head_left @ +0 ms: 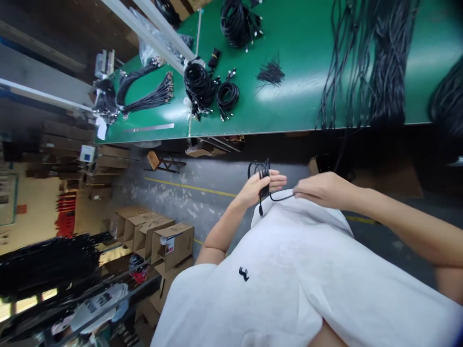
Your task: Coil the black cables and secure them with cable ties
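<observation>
A black cable (264, 185) is looped in several turns around the fingers of my left hand (249, 192), whose thumb lies against the turns. The fingertips stick out past the coil, and a connector hangs from its lower end. From the coil a length of the same cable runs to my right hand (316, 189), which is closed on it with the fingers pinched together. Both hands are in front of my white shirt, off the near edge of the green table (289, 115).
On the table lie coiled cables (195, 84), a smaller coil (227, 96), a large bundle (237, 24), a pile of short black ties (271, 72) and long loose cables (388, 62). A metal post (152, 29) rises at the left. Cardboard boxes (173, 246) stand on the floor.
</observation>
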{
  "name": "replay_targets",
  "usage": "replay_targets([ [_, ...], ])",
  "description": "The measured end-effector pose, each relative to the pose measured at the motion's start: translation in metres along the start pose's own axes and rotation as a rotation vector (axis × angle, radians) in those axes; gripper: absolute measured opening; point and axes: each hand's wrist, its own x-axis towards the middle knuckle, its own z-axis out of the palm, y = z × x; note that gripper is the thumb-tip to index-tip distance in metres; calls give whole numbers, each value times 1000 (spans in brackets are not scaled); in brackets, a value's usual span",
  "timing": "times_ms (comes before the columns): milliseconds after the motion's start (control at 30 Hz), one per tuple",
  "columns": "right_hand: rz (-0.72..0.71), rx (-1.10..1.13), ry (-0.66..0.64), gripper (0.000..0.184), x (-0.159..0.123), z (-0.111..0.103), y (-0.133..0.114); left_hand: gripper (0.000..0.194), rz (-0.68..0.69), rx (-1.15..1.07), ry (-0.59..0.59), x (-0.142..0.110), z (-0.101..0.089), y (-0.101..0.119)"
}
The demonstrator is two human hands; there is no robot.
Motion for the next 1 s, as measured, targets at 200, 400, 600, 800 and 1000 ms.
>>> replay_targets([
  [200, 157, 146, -85, 40, 18, -22, 32, 42, -287, 170, -306, -8, 18, -12],
  [400, 499, 79, 79, 41, -75, -12, 142, 25, -15, -136, -33, -34, -12, 16],
  [600, 415, 100, -190, 32, -96, 24, 82, 32, 170, -236, 336, -36, -34, 37],
  [800, 92, 121, -133, 47, -4, 1, -3, 39, -34, 54, 34, -8, -4, -3],
  [1000, 236, 204, -134, 45, 18, -21, 51, 42, -254, 87, -304, -17, 9, -18],
])
